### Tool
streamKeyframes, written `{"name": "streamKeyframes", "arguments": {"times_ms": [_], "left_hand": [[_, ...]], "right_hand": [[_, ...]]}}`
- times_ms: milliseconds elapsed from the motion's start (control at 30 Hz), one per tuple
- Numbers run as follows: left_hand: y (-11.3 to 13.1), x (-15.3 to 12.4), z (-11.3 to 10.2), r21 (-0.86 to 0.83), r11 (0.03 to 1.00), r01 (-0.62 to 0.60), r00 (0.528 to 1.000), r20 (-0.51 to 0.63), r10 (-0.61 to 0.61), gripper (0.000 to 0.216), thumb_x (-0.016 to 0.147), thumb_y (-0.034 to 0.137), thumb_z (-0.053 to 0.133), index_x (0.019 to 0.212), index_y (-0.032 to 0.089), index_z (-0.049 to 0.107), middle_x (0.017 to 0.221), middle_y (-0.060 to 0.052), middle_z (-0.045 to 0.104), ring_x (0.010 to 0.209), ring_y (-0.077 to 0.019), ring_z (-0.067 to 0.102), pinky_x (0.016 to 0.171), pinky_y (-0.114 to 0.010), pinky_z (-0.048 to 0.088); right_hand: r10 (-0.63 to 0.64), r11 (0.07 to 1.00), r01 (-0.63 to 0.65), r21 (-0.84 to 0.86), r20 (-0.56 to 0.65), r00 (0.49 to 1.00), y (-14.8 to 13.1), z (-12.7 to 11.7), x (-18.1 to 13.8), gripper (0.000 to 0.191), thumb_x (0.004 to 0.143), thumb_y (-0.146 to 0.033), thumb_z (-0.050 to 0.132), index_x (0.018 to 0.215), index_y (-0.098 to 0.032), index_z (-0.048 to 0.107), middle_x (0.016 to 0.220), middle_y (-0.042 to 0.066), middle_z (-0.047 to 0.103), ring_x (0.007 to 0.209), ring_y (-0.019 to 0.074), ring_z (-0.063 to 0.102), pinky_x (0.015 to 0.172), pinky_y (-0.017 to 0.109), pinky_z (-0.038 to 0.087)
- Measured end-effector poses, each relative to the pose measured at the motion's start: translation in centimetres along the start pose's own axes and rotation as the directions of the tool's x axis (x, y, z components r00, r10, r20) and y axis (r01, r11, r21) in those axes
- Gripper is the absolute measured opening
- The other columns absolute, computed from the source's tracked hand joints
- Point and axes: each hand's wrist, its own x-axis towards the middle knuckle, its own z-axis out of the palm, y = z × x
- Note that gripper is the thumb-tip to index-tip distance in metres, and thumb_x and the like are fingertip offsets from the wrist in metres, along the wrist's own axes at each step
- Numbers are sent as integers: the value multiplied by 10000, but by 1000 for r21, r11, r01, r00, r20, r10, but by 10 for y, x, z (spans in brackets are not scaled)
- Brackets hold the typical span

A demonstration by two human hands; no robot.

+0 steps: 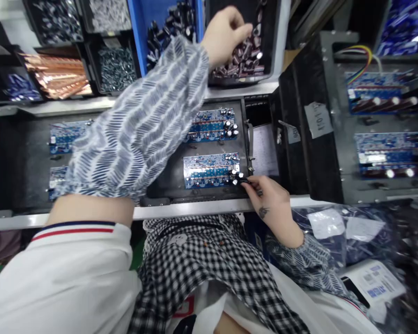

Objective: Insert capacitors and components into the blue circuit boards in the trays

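Observation:
My left hand [226, 35] reaches over a dark bin [280, 46] of brown cylindrical capacitors [245, 58]. Its fingers are bent, with a small gap between thumb and fingertips and nothing visible in it. Below, my right hand [270, 199] pinches a small black capacitor [244, 180] at the lower right corner of a blue circuit board [211, 170]. Other black capacitors with silver tops stand at that corner. A second blue board [212, 124] lies just behind it, partly covered by my left sleeve, with several capacitors upright at its right end.
The boards lie in a black tray [167, 188] on a metal rail [195, 208]. Bins of small parts line the back, among them a blue bin [139, 32] of black capacitors. At right, a raised black tray [341, 157] holds more boards. Bagged parts [362, 232] lie below it.

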Motion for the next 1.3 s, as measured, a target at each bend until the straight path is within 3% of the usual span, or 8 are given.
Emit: {"name": "streamKeyframes", "arguments": {"times_ms": [67,200,300,433,633,767,933,1300], "left_hand": [[5,-44,-8,-117,985,127,983,146,-110,273,1081,208,592,814,232,538,776,11,495,655,-116,359,523,-226,267],[4,-136,-28,-312,851,423,860,434,-269,250,1112,221,539,894,132,622,750,-5,531,563,-47,403,491,-149,290],[-3,-193,-40,-392,717,576,792,484,-371,241,1073,240,615,877,115,675,769,-38,561,559,-44,473,447,-118,270],[-10,-256,-48,-556,398,730,682,553,-478,169,1019,175,673,885,96,740,803,-76,601,600,-68,557,404,-90,272],[-13,-312,-43,-588,43,807,533,695,-483,302,1082,173,533,884,78,740,734,-59,576,558,-57,539,387,-70,307],[-16,-321,-40,-596,-84,799,474,708,-524,305,1088,155,518,845,76,685,744,-52,566,582,-63,577,377,-65,296],[-21,-325,-48,-620,-85,780,489,689,-534,239,1070,170,575,876,81,684,768,-48,570,575,-57,556,380,-70,303],[-44,-319,-63,-734,55,677,679,594,-433,141,1023,202,668,928,116,726,758,-27,585,610,-57,580,410,-71,303]], "right_hand": [[6,1000,-6,-9,5,1000,1,1,-1,68,1002,-302,642,981,-238,643,806,21,737,668,195,689,640,318,536],[33,999,-33,0,22,999,4,5,-4,125,999,-353,639,961,-236,661,779,24,723,670,205,688,655,326,541],[69,998,-69,-7,-2,998,6,7,-4,159,991,-392,646,953,-239,672,740,15,707,642,205,677,636,331,539],[60,998,-60,-30,29,998,2,7,-4,148,997,-387,627,960,-251,675,811,30,736,691,219,692,685,363,571],[-26,981,26,-191,2,1000,-19,9,-4,113,1007,-295,613,928,-257,685,922,63,767,829,251,694,775,410,572],[-26,967,19,-256,-22,999,-24,10,-2,149,1024,-326,602,934,-248,691,933,78,760,808,251,663,753,410,548],[-74,974,82,-212,46,996,-17,5,2,120,1001,-319,620,933,-238,677,879,74,721,806,260,647,736,406,542],[54,968,-53,-245,-5,999,-21,12,-2,110,977,-334,633,940,-243,681,863,75,693,812,276,657,750,431,558]]}}
